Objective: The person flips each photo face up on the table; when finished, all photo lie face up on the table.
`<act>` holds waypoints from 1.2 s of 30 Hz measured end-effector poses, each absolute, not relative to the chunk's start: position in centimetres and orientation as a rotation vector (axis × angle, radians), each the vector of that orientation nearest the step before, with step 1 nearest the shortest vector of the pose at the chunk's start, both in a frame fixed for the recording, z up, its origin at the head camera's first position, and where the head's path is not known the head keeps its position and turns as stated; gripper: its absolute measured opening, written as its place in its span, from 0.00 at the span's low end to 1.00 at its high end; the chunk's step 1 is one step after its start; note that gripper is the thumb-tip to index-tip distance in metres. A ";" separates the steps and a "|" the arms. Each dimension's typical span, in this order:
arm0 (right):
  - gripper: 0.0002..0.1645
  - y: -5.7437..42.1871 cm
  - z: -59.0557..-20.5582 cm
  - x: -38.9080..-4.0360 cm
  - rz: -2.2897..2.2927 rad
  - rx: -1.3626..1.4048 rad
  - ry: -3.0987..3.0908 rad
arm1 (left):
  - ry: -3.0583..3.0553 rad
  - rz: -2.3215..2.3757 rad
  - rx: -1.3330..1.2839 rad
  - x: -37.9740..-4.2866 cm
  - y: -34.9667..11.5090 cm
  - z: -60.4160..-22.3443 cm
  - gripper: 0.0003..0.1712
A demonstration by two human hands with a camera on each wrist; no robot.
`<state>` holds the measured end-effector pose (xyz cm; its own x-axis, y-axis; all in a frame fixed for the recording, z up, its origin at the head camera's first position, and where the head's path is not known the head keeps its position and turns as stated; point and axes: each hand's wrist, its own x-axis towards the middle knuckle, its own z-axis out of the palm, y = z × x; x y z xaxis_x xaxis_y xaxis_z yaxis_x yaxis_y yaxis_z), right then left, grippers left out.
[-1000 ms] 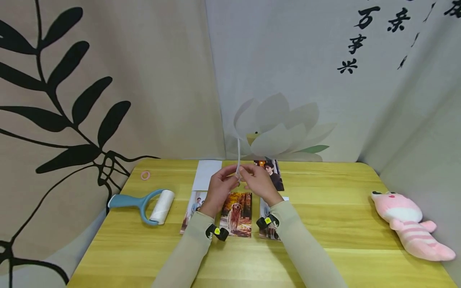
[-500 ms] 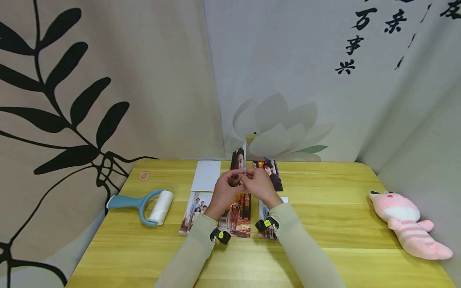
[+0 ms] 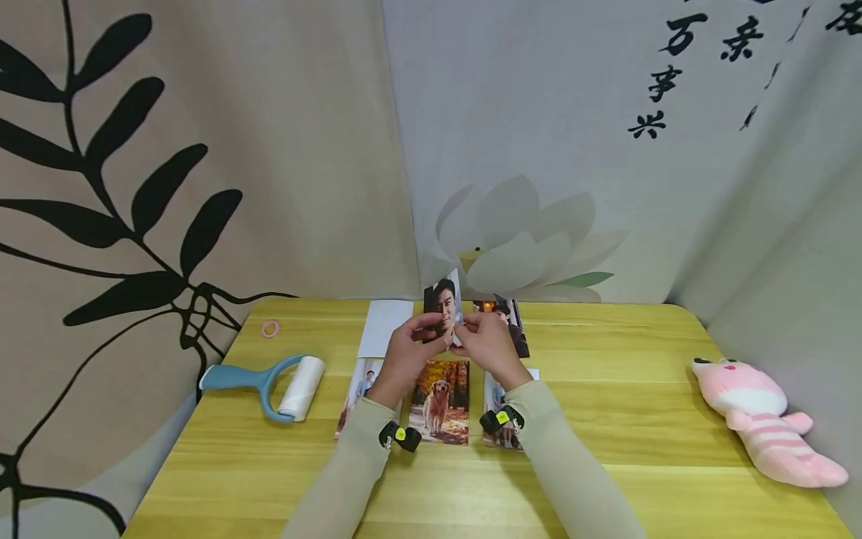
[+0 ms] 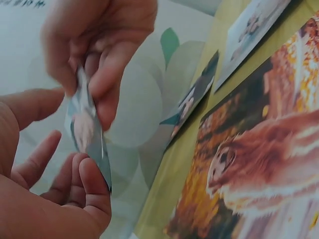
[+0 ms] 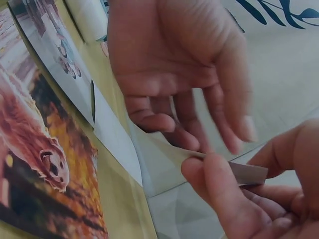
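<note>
A portrait photo print [image 3: 442,299] stands raised above the back of the table. In the right wrist view its thin edge appears bent. My right hand [image 3: 490,344] pinches the print between thumb and fingers at its right side. My left hand [image 3: 404,359] is at the print's lower left, fingers curled at its edge and thumb held apart from it. Under the hands lies a photo of a dog [image 3: 439,404]. Flanking it are a family photo [image 3: 364,385] on the left and another photo [image 3: 494,389], partly hidden by my right wrist. The left wrist view shows the right hand slightly blurred.
A white card [image 3: 384,329] and a darker portrait print [image 3: 515,329] lie along the back edge. To the left are a blue-handled lint roller [image 3: 269,385] and a small pink ring [image 3: 271,329]. A pink plush toy [image 3: 768,427] lies at the right edge, and curtains hang behind.
The held print has turned from edge-on until its picture side faces the head camera. Both hands stay in nearly the same place, while the left fingers have shifted and spread somewhat.
</note>
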<state>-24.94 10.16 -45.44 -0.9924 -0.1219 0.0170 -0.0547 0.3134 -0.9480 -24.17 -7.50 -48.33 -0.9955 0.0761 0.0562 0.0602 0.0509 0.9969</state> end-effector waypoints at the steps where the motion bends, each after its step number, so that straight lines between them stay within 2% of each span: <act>1: 0.14 10.2 -45.4 -24.9 -1.818 -0.160 2.481 | 2.255 2.168 0.121 -24.3 -7.8 -48.4 0.25; 5: 0.15 10.4 -45.1 -24.9 -1.848 -0.142 2.467 | 2.155 2.265 -0.024 -24.9 -8.7 -49.0 0.25; 13: 0.26 10.5 -44.6 -24.5 -1.894 -0.110 2.451 | 1.837 2.386 -0.253 -25.4 -9.6 -50.0 0.25; 20: 0.25 10.6 -45.0 -24.4 -1.929 -0.168 2.440 | 1.722 2.375 -0.216 -25.2 -9.7 -50.3 0.21; 36: 0.32 11.5 -45.9 -24.8 -1.782 -0.223 2.609 | 1.751 2.380 -0.220 -25.5 -10.2 -49.9 0.18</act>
<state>-24.84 11.54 -45.88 -0.9897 -0.1014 0.1008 -0.1307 0.3572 -0.9248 -25.50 -10.15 -49.91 -0.9732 0.0557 -0.2232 -0.2297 -0.2913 0.9286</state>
